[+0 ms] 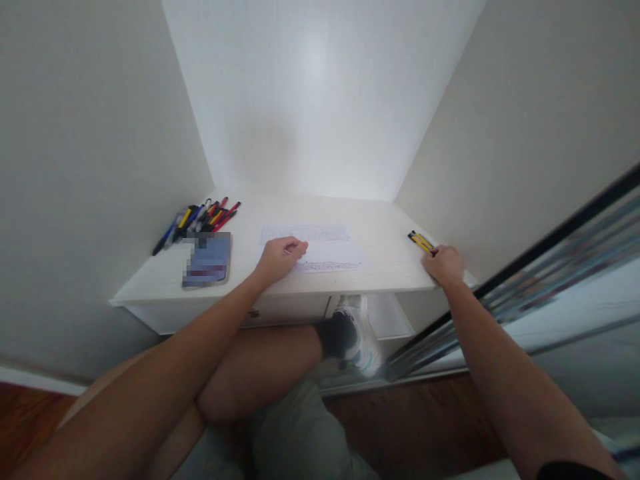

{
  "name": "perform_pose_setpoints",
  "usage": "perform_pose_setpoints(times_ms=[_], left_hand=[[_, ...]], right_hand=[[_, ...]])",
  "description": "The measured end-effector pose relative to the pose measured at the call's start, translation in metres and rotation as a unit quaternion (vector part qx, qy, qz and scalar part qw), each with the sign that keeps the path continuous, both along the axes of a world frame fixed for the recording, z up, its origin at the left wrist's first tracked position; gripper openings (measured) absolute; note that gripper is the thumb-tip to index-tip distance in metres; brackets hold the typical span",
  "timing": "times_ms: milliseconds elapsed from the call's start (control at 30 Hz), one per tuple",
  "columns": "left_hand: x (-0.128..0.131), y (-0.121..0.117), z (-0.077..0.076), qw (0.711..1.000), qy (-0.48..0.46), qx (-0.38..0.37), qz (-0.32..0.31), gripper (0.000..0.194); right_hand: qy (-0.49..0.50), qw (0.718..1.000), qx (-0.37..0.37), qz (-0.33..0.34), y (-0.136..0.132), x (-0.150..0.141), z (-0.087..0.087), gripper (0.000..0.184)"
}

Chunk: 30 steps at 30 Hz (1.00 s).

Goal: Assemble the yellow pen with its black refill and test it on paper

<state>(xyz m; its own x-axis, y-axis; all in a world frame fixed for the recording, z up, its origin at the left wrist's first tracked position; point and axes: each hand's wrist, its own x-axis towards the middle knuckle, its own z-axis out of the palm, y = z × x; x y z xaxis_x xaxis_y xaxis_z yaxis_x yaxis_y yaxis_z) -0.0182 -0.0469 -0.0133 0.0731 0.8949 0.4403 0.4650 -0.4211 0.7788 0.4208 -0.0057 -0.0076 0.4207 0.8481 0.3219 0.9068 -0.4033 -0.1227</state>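
A sheet of paper [333, 252] lies on the white shelf, with dense rows of small handwriting at its top and bottom and a blank band between. Over the sheet's left side rests my left hand [283, 259], its fingers curled closed; whatever they may hold is hidden. At the right end of the shelf my right hand [445, 265] is closed around the near end of yellow pens [423, 242] with black tips. They lie side by side against the shelf, and the fingers partly cover them.
A heap of pens and markers [205, 217] in several colours sits at the left wall. In front of it lies a phone [209, 260], partly pixelated. Below the shelf edge are a drawer [290, 312], a raised shoe [364, 340] and a sliding door frame [550, 237] at right.
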Motion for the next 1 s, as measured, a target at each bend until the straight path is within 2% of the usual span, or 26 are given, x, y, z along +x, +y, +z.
perform_pose_setpoints(times_ms=[233, 367, 500, 600, 667, 767, 867, 900, 933, 1000], left_hand=[[0.001, 0.0, -0.001, 1.0, 0.008, -0.01, 0.002, 0.025], [0.0, 0.0, -0.003, 1.0, 0.024, -0.003, 0.014, 0.024], [-0.001, -0.002, -0.003, 0.994, 0.084, 0.051, 0.042, 0.026], [0.006, -0.013, -0.001, 0.986, 0.126, 0.092, 0.054, 0.024], [0.015, -0.03, 0.004, 0.978, 0.159, 0.13, 0.028, 0.023], [0.027, -0.068, 0.018, 0.947, 0.215, 0.23, -0.061, 0.025], [0.01, -0.116, 0.032, 0.925, 0.257, 0.245, -0.132, 0.021], [-0.003, -0.134, 0.035, 0.929, 0.249, 0.234, -0.139, 0.019], [-0.019, -0.151, 0.037, 0.948, 0.204, 0.211, -0.121, 0.017], [-0.051, -0.186, 0.038, 0.979, 0.131, 0.148, -0.052, 0.014]], right_hand=[[-0.002, 1.0, 0.008, 0.027, 0.002, 0.006, -0.002, 0.037], [-0.004, 0.999, 0.009, 0.036, 0.006, 0.009, -0.001, 0.043], [-0.01, 0.999, -0.009, 0.038, 0.013, 0.011, 0.002, 0.042], [-0.016, 0.999, -0.026, 0.042, 0.015, 0.011, 0.003, 0.04], [-0.019, 0.998, -0.029, 0.045, 0.013, 0.01, 0.003, 0.04], [-0.026, 0.998, -0.024, 0.047, 0.012, 0.011, 0.002, 0.045], [-0.039, 0.998, -0.002, 0.057, 0.015, 0.011, 0.005, 0.047], [-0.048, 0.996, 0.012, 0.068, 0.015, 0.01, 0.006, 0.048], [-0.059, 0.994, 0.032, 0.083, 0.013, 0.009, 0.007, 0.048], [-0.082, 0.984, 0.093, 0.125, -0.003, 0.005, 0.005, 0.05]])
